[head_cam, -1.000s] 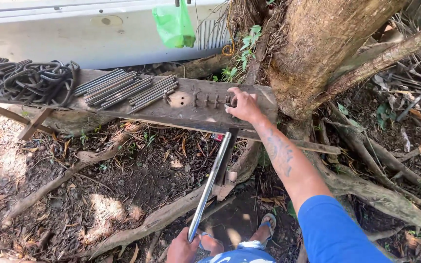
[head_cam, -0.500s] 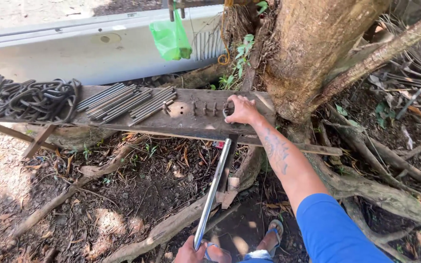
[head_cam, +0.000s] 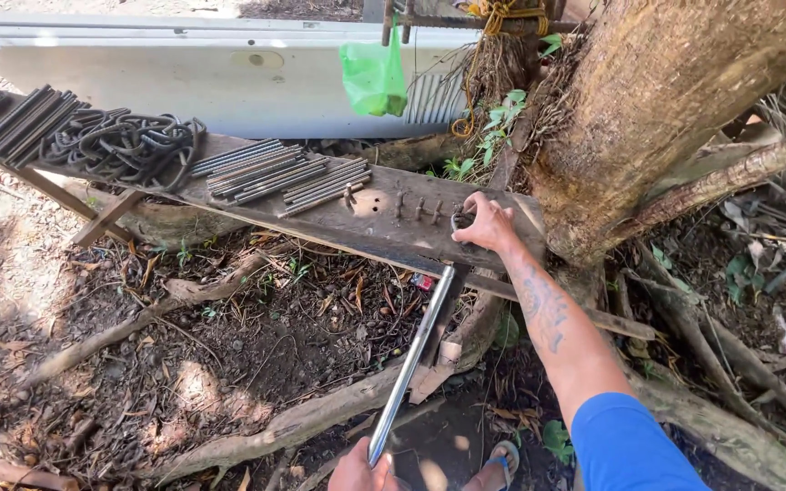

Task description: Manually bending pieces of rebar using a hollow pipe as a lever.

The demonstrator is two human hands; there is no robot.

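Under the right hand (head_cam: 487, 223), fingers curled on a rod piece (head_cam: 459, 216); the left hand (head_cam: 363, 470) gripped the pipe (head_cam: 411, 364), which might slip and pinch fingers.

You are working in bright daylight that falls from above through foliage, so the ground (head_cam: 184, 364) is dappled: sunlit patches lie among soft dark shadows. The white panel (head_cam: 184, 82) at the top catches hard sun and nearly washes out. The green bag (head_cam: 373, 77) glows as light passes through it. Your right hand (head_cam: 486, 223) and the plank (head_cam: 393, 218) are evenly lit and sharp. The metal bar (head_cam: 411, 364) shows a bright glint along its length. Your left hand (head_cam: 361, 471) sits in shade at the bottom edge. Straight lines bow slightly toward the corners.
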